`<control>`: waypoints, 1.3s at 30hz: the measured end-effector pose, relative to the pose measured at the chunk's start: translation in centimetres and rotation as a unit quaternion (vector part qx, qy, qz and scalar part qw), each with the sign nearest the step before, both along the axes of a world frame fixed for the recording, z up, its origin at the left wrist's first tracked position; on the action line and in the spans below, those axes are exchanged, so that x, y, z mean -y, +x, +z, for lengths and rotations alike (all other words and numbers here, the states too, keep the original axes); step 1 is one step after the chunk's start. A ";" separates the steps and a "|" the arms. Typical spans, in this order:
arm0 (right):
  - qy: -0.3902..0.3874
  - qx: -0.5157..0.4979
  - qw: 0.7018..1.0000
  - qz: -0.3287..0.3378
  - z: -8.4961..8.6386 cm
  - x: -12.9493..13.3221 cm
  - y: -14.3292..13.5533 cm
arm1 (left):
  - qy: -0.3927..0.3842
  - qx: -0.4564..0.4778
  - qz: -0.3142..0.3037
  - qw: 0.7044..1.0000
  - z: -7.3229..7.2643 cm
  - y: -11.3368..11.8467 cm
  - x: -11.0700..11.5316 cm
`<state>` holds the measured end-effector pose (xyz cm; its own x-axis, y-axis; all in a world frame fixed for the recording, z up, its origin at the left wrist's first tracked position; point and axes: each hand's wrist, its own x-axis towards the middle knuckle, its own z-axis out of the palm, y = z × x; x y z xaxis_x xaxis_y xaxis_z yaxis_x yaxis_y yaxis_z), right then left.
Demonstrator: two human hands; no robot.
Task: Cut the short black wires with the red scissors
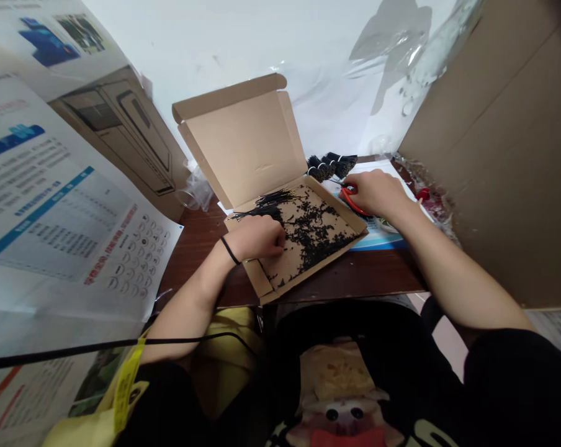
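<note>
Your right hand [376, 192] grips red-handled scissors [352, 202] beside open brown cardboard box [252, 149]. Your left hand [262, 239] curled inside, near thin black wires [277, 197]; cannot tell its hold. Dark-brown table [373, 273] edge just beyond near box corner.

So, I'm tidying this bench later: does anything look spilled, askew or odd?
Mostly the short black scraps strewn unevenly inside the open brown cardboard box, thickest toward its right side, unlike the black strand bundles with white ties beyond it. The box also sits askew to the front edge of the dark reddish-brown wooden table.
</note>
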<state>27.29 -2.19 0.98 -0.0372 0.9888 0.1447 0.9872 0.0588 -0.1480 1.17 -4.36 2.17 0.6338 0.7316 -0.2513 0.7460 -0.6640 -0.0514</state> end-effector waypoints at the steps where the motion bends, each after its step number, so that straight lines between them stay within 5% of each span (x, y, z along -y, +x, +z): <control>1: 0.004 -0.005 1.000 0.005 0.0 0.1 -0.1 | -0.005 0.003 -0.001 1.000 -0.1 0.0 -0.1; 8: 0.042 -0.030 0.998 0.031 -0.4 0.0 -0.2 | -0.097 0.126 -0.009 0.987 0.5 -0.8 -1.2; 13: 0.089 -0.107 0.987 0.083 -0.8 0.5 -1.6 | -0.122 0.338 0.007 0.933 0.3 -1.0 -2.1; 16: 0.092 -0.189 0.968 0.137 -0.8 1.3 -3.0 | -0.160 0.491 0.012 0.856 -0.8 0.1 -2.1; 20: 0.090 -0.223 0.950 0.198 -0.9 2.1 -4.1 | -0.287 0.665 0.036 0.689 -2.5 1.8 -1.8; 24: 0.106 -0.232 0.940 0.224 -1.0 2.1 -4.3 | -0.331 0.706 0.085 0.621 -3.1 2.3 -2.0; 28: 0.110 -0.241 0.939 0.219 -1.0 2.2 -4.3 | -0.318 0.719 0.116 0.607 -3.0 2.3 -2.2; 39: 0.118 -0.251 0.934 0.226 -1.7 2.2 -5.1 | -0.211 0.694 0.076 0.684 -3.1 2.0 -2.2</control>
<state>22.22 -4.38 -0.71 -0.3117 0.8272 0.4676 0.6633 0.5417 -0.5163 3.18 -2.12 -0.94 0.4009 0.8638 0.3051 -0.0556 -0.3095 0.9493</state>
